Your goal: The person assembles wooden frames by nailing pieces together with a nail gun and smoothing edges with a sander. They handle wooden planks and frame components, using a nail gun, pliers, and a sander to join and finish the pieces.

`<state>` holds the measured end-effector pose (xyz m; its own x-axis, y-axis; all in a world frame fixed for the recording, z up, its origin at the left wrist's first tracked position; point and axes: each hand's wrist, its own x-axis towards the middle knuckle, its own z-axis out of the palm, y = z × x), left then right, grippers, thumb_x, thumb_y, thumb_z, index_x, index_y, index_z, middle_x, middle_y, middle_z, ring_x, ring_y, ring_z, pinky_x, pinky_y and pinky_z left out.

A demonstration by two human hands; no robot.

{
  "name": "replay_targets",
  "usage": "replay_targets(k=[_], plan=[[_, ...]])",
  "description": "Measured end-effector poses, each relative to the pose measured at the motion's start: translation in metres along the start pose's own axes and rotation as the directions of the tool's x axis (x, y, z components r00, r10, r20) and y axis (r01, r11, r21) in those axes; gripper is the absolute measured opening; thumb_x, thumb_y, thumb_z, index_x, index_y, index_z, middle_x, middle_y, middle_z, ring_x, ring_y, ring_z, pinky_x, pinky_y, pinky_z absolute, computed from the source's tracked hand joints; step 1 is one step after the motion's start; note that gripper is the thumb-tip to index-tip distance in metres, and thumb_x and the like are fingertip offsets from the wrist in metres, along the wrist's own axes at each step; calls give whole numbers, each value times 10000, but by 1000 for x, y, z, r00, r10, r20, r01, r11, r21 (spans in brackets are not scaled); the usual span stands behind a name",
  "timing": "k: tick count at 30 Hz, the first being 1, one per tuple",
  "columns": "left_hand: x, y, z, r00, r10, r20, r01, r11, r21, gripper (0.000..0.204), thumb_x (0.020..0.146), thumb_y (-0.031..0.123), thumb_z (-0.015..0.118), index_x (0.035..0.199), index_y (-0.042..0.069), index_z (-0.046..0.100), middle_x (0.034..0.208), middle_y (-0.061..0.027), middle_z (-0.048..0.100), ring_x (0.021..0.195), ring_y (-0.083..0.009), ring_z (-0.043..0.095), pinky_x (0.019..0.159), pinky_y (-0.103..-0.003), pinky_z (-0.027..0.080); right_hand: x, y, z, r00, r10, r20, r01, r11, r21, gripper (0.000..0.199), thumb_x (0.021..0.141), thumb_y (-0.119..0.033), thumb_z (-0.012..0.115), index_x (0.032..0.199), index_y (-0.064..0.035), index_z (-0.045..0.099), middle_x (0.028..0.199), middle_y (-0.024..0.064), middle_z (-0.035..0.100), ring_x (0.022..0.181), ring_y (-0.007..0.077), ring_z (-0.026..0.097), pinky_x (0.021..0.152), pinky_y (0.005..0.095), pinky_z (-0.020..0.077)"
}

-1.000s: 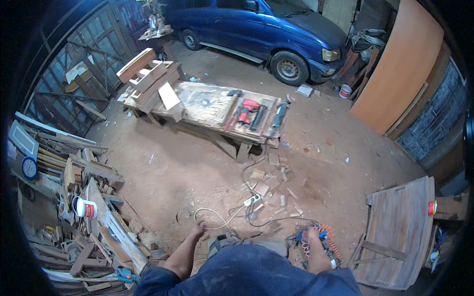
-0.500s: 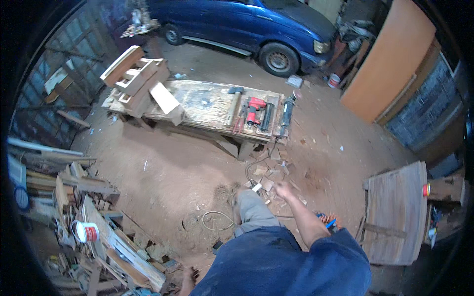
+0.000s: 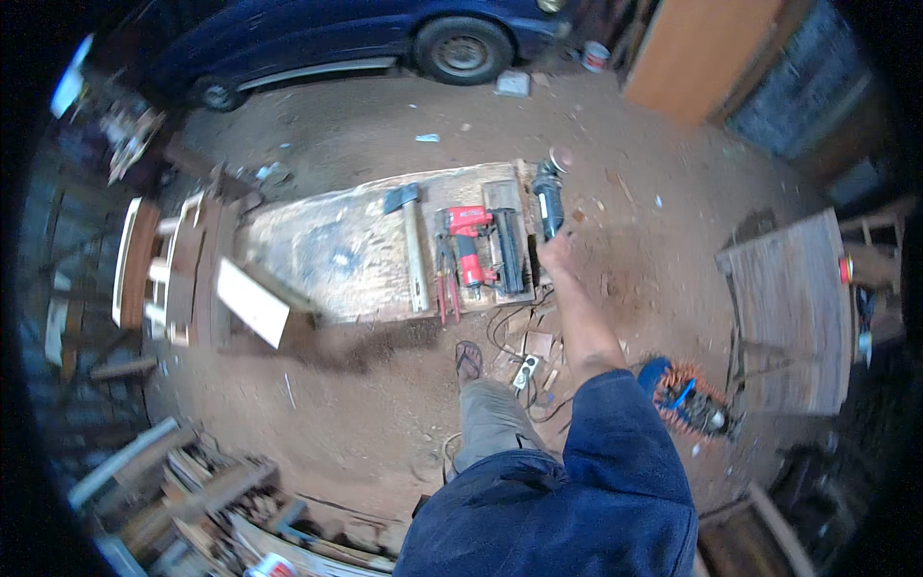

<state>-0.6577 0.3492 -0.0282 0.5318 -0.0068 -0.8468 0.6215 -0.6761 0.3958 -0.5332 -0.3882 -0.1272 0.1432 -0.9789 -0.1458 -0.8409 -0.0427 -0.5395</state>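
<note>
My right hand (image 3: 556, 250) is stretched out to the right end of a low wooden workbench (image 3: 317, 207). Its fingers close around the tail end of a dark angle grinder (image 3: 549, 197) with a round disc, though the grip is somewhat blurred. The grinder lies at the bench's edge. Beside it are a black bar-shaped tool part (image 3: 510, 250), a red and black nail gun (image 3: 468, 245), red-handled pincers (image 3: 447, 279) and a hatchet (image 3: 413, 245) with a wooden handle. My left hand is out of view.
A wooden frame (image 3: 183, 274) and a pale board (image 3: 252, 303) occupy the bench's left end. Wood scraps, cables and a white power strip (image 3: 525, 373) lie by my foot. A coiled orange hose (image 3: 687, 394) is at right. A blue car (image 3: 317, 43) stands beyond.
I have stepped nearer the bench. My right hand has gone from above the floor scraps up to the grinder. My left hand, earlier at the lower edge, has left the view.
</note>
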Motion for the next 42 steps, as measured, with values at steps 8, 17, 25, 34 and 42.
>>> replay_targets(k=[8, 17, 25, 34, 42], plan=[[62, 199, -160, 970, 217, -107, -174, 934, 312, 527, 1062, 482, 480, 1097, -10, 664, 917, -69, 680, 828, -163, 609, 737, -334, 491, 26, -24, -90, 737, 146, 660, -506, 767, 395, 525, 814, -308, 780, 1209, 5, 632, 1194, 157, 682, 1100, 294, 642, 962, 432, 494], [42, 537, 68, 460, 565, 685, -537, 791, -291, 541, 1060, 368, 524, 1416, -38, 492, 1295, -162, 643, 1155, -269, 637, 1076, -412, 455, -255, -109, -185, 861, -171, 479, -297, 595, 747, 809, 784, -414, 852, 1390, 14, 529, 1272, 155, 631, 1158, 250, 596, 1017, 373, 470], [-32, 588, 26, 385, 438, 813, -54, 890, -453, 462, 835, 265, 706, 1200, 28, 549, 958, -94, 622, 885, -242, 648, 895, -441, 566, -405, -177, -131, 695, -573, 434, -388, 208, 898, 619, 882, -464, 773, 1240, 22, 636, 989, 85, 704, 914, 195, 645, 821, 345, 509], [-54, 710, -214, -129, 875, 467, -192, 440, -877, 652, 755, 217, 691, 1328, 21, 448, 1035, -88, 541, 944, -226, 566, 929, -401, 494, -497, -40, -92, 986, -29, 165, -1, 984, 178, 323, 840, -208, 709, 1125, -65, 753, 1011, 185, 750, 862, 298, 707, 784, 385, 536], [-28, 771, -372, -260, 960, 101, -244, 36, -969, 729, 730, 214, 699, 1335, -4, 357, 1056, -96, 415, 1018, -231, 468, 990, -420, 386, -590, 51, -202, 617, 429, -659, -407, 891, 199, 503, 1074, -430, 421, 1000, 5, 664, 802, 211, 683, 763, 338, 691, 668, 465, 525]])
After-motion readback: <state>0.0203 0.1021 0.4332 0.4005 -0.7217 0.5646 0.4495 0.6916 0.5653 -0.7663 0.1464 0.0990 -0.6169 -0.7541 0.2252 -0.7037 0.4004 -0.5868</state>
